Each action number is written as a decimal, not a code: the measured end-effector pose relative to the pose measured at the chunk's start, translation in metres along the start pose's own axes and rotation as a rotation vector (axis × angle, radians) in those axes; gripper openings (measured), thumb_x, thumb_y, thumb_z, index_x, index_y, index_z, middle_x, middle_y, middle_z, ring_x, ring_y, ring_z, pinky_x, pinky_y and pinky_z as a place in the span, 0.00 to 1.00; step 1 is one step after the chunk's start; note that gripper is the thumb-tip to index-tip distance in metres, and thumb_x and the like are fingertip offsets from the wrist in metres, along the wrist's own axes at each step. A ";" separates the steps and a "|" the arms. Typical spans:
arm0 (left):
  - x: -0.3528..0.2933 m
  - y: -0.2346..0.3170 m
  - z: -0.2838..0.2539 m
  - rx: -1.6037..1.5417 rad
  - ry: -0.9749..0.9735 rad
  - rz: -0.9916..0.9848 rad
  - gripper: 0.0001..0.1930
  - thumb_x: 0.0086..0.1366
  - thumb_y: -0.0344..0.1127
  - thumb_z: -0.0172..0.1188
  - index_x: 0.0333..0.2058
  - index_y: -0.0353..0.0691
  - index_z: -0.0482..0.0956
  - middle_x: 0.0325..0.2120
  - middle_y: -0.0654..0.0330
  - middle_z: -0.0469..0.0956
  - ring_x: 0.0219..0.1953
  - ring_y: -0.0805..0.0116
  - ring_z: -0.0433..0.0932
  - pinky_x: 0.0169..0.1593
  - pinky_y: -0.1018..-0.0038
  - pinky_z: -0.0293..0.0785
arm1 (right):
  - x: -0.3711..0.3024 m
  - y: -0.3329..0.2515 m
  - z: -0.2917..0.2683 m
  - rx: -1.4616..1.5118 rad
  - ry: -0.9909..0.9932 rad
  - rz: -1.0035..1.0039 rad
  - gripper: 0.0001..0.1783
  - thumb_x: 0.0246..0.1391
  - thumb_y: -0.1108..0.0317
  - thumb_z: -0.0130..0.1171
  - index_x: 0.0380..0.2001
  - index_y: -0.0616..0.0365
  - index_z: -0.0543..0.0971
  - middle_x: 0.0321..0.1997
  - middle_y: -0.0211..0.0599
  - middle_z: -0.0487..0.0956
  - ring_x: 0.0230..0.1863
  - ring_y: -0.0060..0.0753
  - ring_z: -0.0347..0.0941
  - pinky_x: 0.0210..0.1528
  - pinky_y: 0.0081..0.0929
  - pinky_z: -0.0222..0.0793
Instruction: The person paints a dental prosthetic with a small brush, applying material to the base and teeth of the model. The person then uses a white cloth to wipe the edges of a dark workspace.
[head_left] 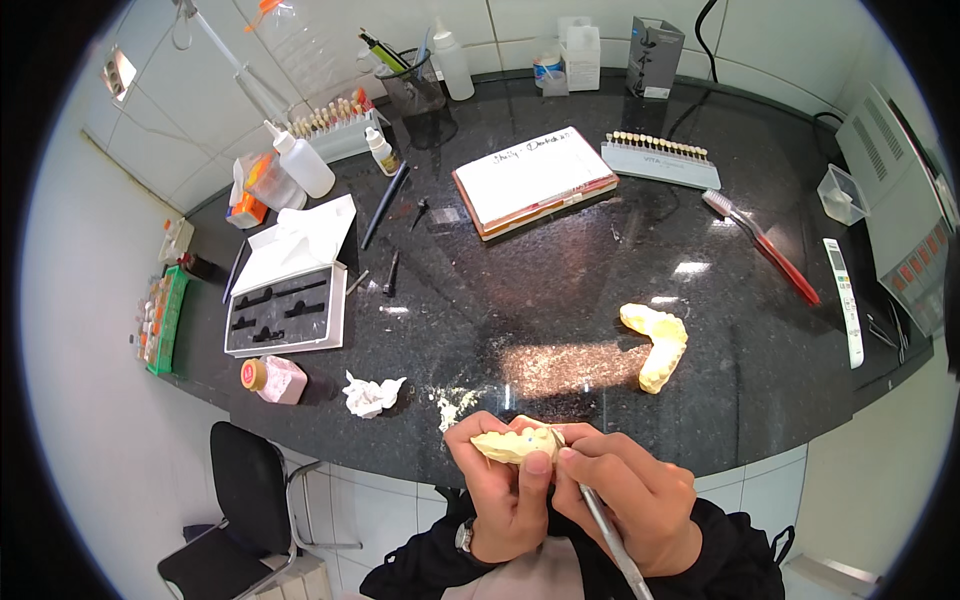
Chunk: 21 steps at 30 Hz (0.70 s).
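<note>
A pale yellow dental cast (500, 446) with a row of teeth is gripped in my left hand (507, 500), fingers behind it and thumb across its front. My right hand (632, 490) pinches a slim metal carving knife (612, 537), whose handle slants down toward my body. Its tip meets the right end of the cast, partly hidden by my fingers. Both hands are just in front of the table's near edge. Cream-coloured shavings (455, 405) lie on the black tabletop beyond my left hand. A second, curved yellow dental cast (660, 347) rests farther right.
Left of the shavings are a crumpled tissue (372, 395), a pink jar (275, 380) and an open foam-lined case (285, 310). A notebook (535, 182) and a tooth shade guide (660, 162) lie farther back. At right sits a red-handled brush (765, 250). A black chair (235, 510) stands lower left.
</note>
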<state>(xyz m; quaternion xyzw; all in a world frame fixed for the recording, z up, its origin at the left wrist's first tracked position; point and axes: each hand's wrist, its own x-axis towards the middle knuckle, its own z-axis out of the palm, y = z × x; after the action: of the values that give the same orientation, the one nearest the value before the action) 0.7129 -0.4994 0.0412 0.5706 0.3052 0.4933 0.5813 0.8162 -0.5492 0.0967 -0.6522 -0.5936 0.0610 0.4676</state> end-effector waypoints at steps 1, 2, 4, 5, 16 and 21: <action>0.000 -0.001 0.000 0.005 -0.005 0.008 0.23 0.69 0.48 0.51 0.46 0.37 0.51 0.35 0.56 0.64 0.31 0.75 0.66 0.33 0.79 0.63 | 0.000 0.000 0.000 0.016 0.007 -0.002 0.12 0.38 0.80 0.68 0.28 0.62 0.77 0.28 0.41 0.80 0.26 0.38 0.81 0.23 0.23 0.75; 0.000 -0.002 0.000 0.013 0.000 0.020 0.23 0.69 0.47 0.51 0.46 0.37 0.51 0.34 0.57 0.63 0.32 0.75 0.66 0.33 0.79 0.63 | 0.000 0.000 0.001 0.025 0.022 -0.013 0.12 0.38 0.80 0.68 0.28 0.62 0.77 0.28 0.42 0.80 0.27 0.39 0.81 0.23 0.23 0.75; 0.000 -0.002 0.000 0.028 0.011 0.044 0.22 0.69 0.47 0.50 0.46 0.37 0.51 0.34 0.57 0.63 0.32 0.75 0.66 0.33 0.79 0.63 | 0.001 0.000 0.004 0.042 0.049 -0.037 0.12 0.39 0.80 0.68 0.29 0.62 0.77 0.28 0.44 0.80 0.29 0.40 0.82 0.24 0.23 0.75; -0.001 -0.003 0.000 0.048 0.025 0.069 0.23 0.69 0.47 0.51 0.46 0.37 0.52 0.34 0.57 0.63 0.32 0.75 0.66 0.33 0.79 0.63 | 0.002 0.002 0.002 0.091 0.009 -0.011 0.11 0.40 0.80 0.68 0.29 0.63 0.77 0.28 0.44 0.80 0.30 0.40 0.82 0.25 0.23 0.76; -0.002 -0.005 -0.008 -0.180 -0.091 0.010 0.21 0.69 0.39 0.51 0.46 0.37 0.49 0.37 0.48 0.68 0.31 0.73 0.70 0.34 0.79 0.69 | -0.008 0.022 0.002 0.200 0.019 -0.079 0.13 0.39 0.79 0.69 0.30 0.61 0.78 0.29 0.40 0.81 0.30 0.34 0.81 0.28 0.21 0.77; 0.000 -0.009 -0.009 -0.053 -0.079 0.079 0.20 0.69 0.37 0.51 0.47 0.39 0.49 0.36 0.49 0.68 0.30 0.73 0.70 0.32 0.78 0.69 | -0.001 0.010 0.002 0.091 0.038 -0.062 0.11 0.38 0.80 0.69 0.28 0.62 0.78 0.25 0.41 0.80 0.29 0.31 0.82 0.26 0.21 0.77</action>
<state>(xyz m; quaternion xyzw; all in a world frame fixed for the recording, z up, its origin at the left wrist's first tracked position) 0.7069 -0.4952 0.0309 0.5855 0.2462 0.5009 0.5879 0.8222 -0.5479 0.0879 -0.6127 -0.6011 0.0611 0.5094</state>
